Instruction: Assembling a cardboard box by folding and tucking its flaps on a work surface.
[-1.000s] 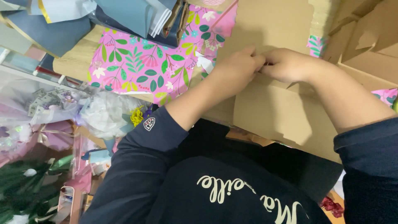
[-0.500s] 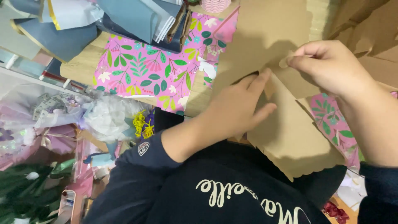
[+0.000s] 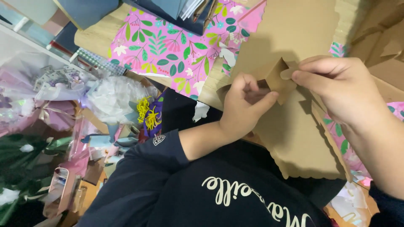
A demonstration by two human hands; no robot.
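Two bare hands work one sheet of brown kraft card at the middle of the view. The left hand has its grip closed on a folded flap of the card — thumb on the right face, fingers curled behind it. The right hand, coming in from 3 o'clock, pinches a small tab at the flap's top edge between thumb and forefinger. The card spreads from 12 o'clock down to about 5 o'clock, its lower edge scalloped, and hangs over the table edge above the person's dark sweatshirt (pale script lettering across the chest). At 11 o'clock lies pink floral wrapping paper, with dark blue folders above it. At 9 o'clock — a heap of tissue, ribbon and cellophane.
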